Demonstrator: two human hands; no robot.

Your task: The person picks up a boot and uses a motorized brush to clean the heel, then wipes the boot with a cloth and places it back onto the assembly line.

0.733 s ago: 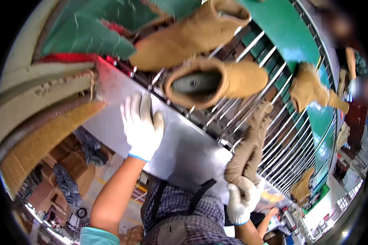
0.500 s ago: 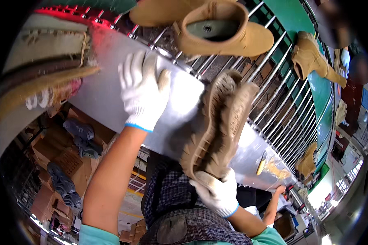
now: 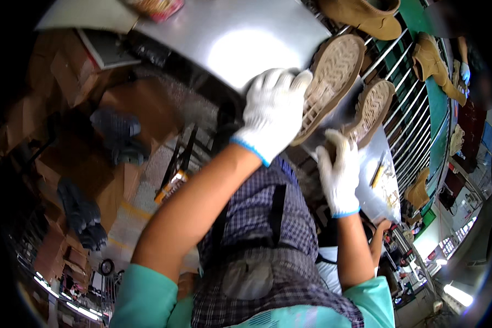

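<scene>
My left hand (image 3: 276, 112), in a white knit glove with a blue cuff, is closed at the side edge of a tan shoe sole (image 3: 336, 68). Its thumb lies by the sole's rim, and the other fingers are curled. The sole is tilted with its patterned face in view. To the right, a second tan sole (image 3: 373, 106) reaches over the metal table edge toward the rollers. My gloved right hand (image 3: 340, 177) has its fingertips at that sole's near end, with the thumb spread away from them.
Metal rollers (image 3: 407, 112) run beside the steel table (image 3: 224, 24). Tan boots (image 3: 361, 16) stand on them, and another boot (image 3: 429, 60) is farther right. A yellow-handled tool (image 3: 377, 176) lies on the table. Cartons with dark shoes (image 3: 82, 213) are at lower left; another person's arm (image 3: 378, 240) shows at right.
The two soles, together in my right hand before, are now apart. My left hand has moved right to one of them. My right hand has moved up and right, and the view has shifted.
</scene>
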